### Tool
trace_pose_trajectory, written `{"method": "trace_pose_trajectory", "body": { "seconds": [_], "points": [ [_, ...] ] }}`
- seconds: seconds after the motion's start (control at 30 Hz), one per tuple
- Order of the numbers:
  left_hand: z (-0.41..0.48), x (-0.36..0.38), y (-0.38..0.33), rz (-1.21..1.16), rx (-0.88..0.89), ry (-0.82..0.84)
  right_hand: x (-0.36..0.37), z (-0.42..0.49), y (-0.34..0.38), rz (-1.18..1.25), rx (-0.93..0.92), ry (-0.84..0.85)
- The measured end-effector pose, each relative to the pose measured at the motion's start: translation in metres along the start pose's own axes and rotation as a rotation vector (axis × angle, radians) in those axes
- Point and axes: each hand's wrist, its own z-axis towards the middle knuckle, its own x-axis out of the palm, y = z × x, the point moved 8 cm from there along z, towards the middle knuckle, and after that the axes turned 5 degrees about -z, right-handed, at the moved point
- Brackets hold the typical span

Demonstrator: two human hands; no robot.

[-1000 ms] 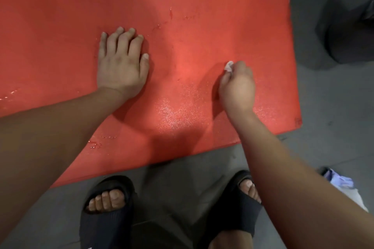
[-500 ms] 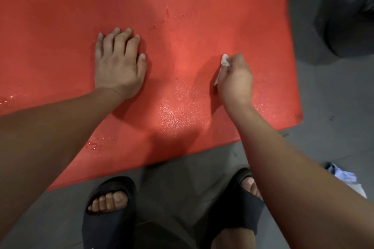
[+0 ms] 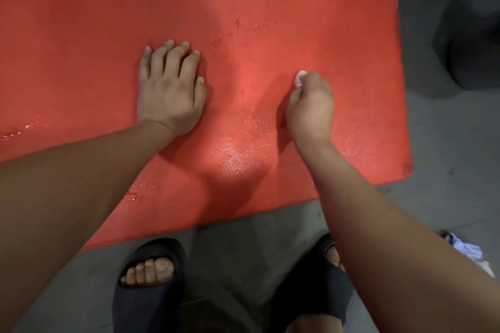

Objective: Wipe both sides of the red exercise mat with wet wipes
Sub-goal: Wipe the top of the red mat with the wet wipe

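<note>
The red exercise mat lies flat on the grey floor and fills the upper part of the view, with wet shiny patches near its front edge and at the top. My left hand presses palm-down on the mat, fingers spread. To its right, my right hand is curled round a small white wet wipe, only a corner of which shows past the fingers, and holds it against the mat.
The mat's right edge and front right corner border bare grey floor. My feet in black slides stand just in front of the mat. A white and blue packet lies at the right. A dark object sits at the upper right.
My right hand has slid a little forward over the mat with the wipe, and the wipe is bunched tighter in the fingers. My left hand stays pressed in place.
</note>
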Motion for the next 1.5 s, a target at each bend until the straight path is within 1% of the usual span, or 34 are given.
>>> {"method": "trace_pose_trajectory", "body": {
  "seconds": [0.03,0.07,0.17,0.2,0.23,0.27,0.3,0.37,0.4,0.43,0.47,0.5,0.6,0.63,0.67,0.7,0.73,0.8,0.83,0.87,0.9,0.93,1.0,1.07,1.1,1.13,1.2,1.23,1.27,1.3,1.33,1.43,1.47,1.5],
  "points": [
    [0.0,0.0,0.0,-0.003,-0.001,0.001,0.006,-0.008,0.017,0.022,-0.052,0.021],
    [0.0,0.0,0.0,-0.004,0.0,0.001,0.015,-0.022,0.039,0.053,-0.161,0.078],
    [-0.001,-0.001,-0.001,-0.003,0.004,-0.004,0.037,-0.074,0.095,0.082,-0.626,0.342],
    [-0.001,-0.002,-0.001,-0.007,0.003,-0.004,0.038,-0.08,0.097,0.049,-0.724,0.387],
    [-0.001,-0.002,-0.001,-0.008,0.002,-0.003,0.036,-0.073,0.092,0.028,-0.76,0.386],
    [-0.001,-0.003,-0.001,-0.005,0.001,-0.002,0.032,-0.059,0.082,0.02,-0.719,0.348],
    [-0.002,-0.003,-0.001,-0.002,0.001,0.0,0.027,-0.039,0.068,0.002,-0.62,0.269],
    [-0.001,-0.001,-0.001,0.002,0.001,0.008,0.011,0.0,0.035,-0.041,-0.319,0.108],
    [-0.001,-0.001,-0.001,0.003,0.0,0.013,0.007,0.009,0.025,-0.047,-0.191,0.066],
    [0.0,0.0,-0.002,0.004,-0.001,0.017,0.007,0.01,0.026,-0.039,-0.126,0.049],
    [0.0,0.0,-0.002,0.007,-0.001,0.018,0.01,0.002,0.037,-0.015,-0.142,0.053],
    [0.0,0.0,-0.001,0.01,-0.001,0.016,0.018,-0.012,0.056,0.019,-0.226,0.087],
    [-0.001,0.0,-0.001,0.015,0.006,0.004,0.039,-0.067,0.106,0.078,-0.646,0.313],
    [-0.001,0.0,-0.001,0.015,0.006,0.004,0.041,-0.072,0.11,0.063,-0.746,0.352],
    [-0.001,0.0,-0.001,0.015,0.004,0.005,0.039,-0.064,0.108,0.053,-0.793,0.345],
    [-0.001,-0.001,-0.001,0.015,0.001,0.006,0.037,-0.046,0.1,0.046,-0.764,0.298],
    [0.0,-0.001,-0.001,0.016,0.0,0.006,0.032,-0.023,0.089,0.024,-0.665,0.221],
    [0.0,-0.002,-0.001,0.018,0.003,0.004,0.018,0.021,0.057,-0.017,-0.323,0.064],
    [0.0,-0.002,-0.002,0.017,0.004,0.004,0.015,0.031,0.047,-0.014,-0.191,0.026],
    [0.001,-0.001,-0.002,0.017,0.003,0.005,0.016,0.031,0.05,-0.003,-0.151,0.014],
    [0.0,0.0,-0.002,0.017,0.001,0.008,0.021,0.023,0.063,0.01,-0.192,0.041],
    [0.0,0.0,-0.002,0.018,0.0,0.01,0.03,0.009,0.082,0.029,-0.289,0.107],
    [0.0,0.001,-0.001,0.019,0.002,0.007,0.045,-0.027,0.115,0.075,-0.573,0.254],
    [-0.001,0.0,0.0,0.02,0.005,0.003,0.047,-0.035,0.122,0.045,-0.775,0.293],
    [-0.001,0.0,0.0,0.021,0.004,0.003,0.046,-0.022,0.118,0.016,-0.781,0.27],
    [-0.001,0.0,0.0,0.021,0.001,0.006,0.043,-0.003,0.109,-0.022,-0.723,0.216],
    [-0.001,0.001,0.0,0.023,-0.001,0.018,0.026,0.039,0.081,-0.055,-0.459,0.056],
    [0.0,0.001,0.0,0.023,-0.002,0.023,0.021,0.052,0.068,-0.052,-0.317,0.011],
    [0.0,0.001,-0.001,0.021,-0.003,0.025,0.02,0.054,0.065,-0.051,-0.237,-0.002],
    [0.0,0.001,-0.001,0.018,-0.004,0.022,0.022,0.048,0.072,-0.048,-0.237,0.011],
    [0.0,0.0,-0.001,0.016,-0.004,0.018,0.03,0.035,0.087,-0.03,-0.306,0.053],
    [-0.001,0.0,-0.001,0.024,-0.001,0.011,0.049,-0.014,0.132,0.049,-0.679,0.274],
    [0.0,0.0,-0.002,0.026,0.002,0.01,0.05,-0.016,0.133,0.02,-0.743,0.323],
    [0.0,0.0,-0.002,0.026,0.002,0.012,0.049,-0.006,0.127,-0.029,-0.753,0.32]
  ]
}}
